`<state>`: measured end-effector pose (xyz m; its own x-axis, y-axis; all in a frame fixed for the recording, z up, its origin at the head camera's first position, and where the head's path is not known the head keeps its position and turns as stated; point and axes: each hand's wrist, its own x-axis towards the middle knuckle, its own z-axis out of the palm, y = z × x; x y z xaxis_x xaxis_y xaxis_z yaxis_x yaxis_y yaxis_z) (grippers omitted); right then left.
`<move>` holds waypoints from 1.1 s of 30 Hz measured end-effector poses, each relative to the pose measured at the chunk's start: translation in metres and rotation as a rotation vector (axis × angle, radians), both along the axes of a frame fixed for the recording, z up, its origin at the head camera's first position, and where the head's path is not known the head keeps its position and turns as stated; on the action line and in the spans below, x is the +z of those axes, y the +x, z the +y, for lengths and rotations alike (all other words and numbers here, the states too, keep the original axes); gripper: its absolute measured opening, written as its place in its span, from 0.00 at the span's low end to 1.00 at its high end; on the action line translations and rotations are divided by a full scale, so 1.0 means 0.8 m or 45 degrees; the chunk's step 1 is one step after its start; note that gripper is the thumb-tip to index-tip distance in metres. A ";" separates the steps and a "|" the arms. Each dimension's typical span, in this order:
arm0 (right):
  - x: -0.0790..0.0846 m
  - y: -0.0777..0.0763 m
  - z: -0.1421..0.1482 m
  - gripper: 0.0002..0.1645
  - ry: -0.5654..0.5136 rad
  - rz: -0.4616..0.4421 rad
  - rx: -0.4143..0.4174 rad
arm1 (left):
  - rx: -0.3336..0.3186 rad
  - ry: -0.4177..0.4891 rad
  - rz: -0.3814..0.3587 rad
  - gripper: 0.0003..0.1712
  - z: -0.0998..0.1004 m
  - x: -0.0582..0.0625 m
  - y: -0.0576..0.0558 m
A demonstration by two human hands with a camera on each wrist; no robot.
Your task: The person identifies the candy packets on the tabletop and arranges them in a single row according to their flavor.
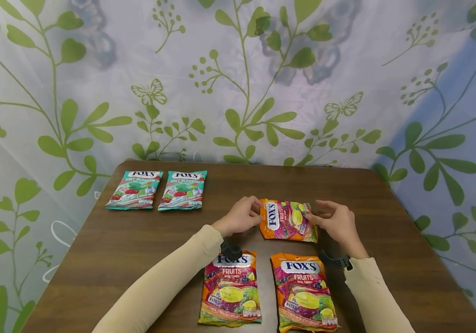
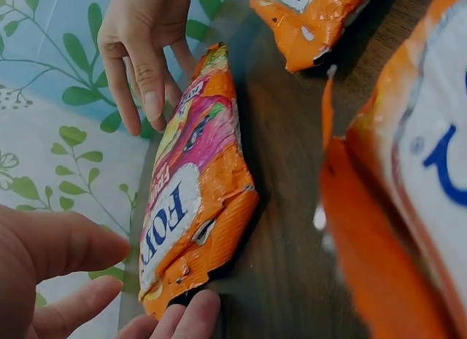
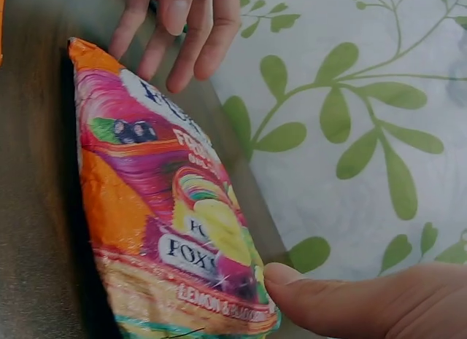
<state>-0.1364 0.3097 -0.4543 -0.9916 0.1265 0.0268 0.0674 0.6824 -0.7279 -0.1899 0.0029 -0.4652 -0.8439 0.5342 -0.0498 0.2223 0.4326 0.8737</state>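
An orange candy bag (image 1: 289,220) marked FOX'S Fruits lies sideways on the table between my two hands. At its left end is my left hand (image 1: 242,216); in the left wrist view its fingertips (image 2: 197,310) meet the bag's orange end, while the thumb stays apart from it. My right hand (image 1: 337,224) is at the other end, its thumb (image 3: 292,281) touching the bag's edge and its fingers loosely extended. Nearer me, below the forearms, lie two more orange Fruits bags, one on the left (image 1: 231,291) and one on the right (image 1: 304,293), both upright to my view.
Two green FOX'S Mint Blossom bags, one (image 1: 135,190) left of the other (image 1: 182,190), lie side by side at the table's far left. The brown wooden table (image 1: 138,249) ends at a leaf-patterned cloth (image 1: 204,106) behind it.
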 end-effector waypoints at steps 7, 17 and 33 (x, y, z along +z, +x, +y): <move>-0.006 0.002 0.000 0.39 -0.116 -0.086 0.015 | -0.002 0.009 -0.005 0.20 0.005 -0.003 0.003; -0.011 0.002 0.000 0.38 -0.170 -0.091 0.024 | 0.014 0.036 -0.023 0.20 0.014 -0.001 0.004; -0.016 0.002 0.005 0.40 -0.296 -0.168 0.082 | 0.114 0.161 -0.179 0.23 0.019 -0.007 0.002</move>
<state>-0.1347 0.3134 -0.4669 -0.9908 0.0506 -0.1254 0.1338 0.5042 -0.8532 -0.1885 0.0185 -0.4710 -0.8775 0.4672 -0.1081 0.0598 0.3302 0.9420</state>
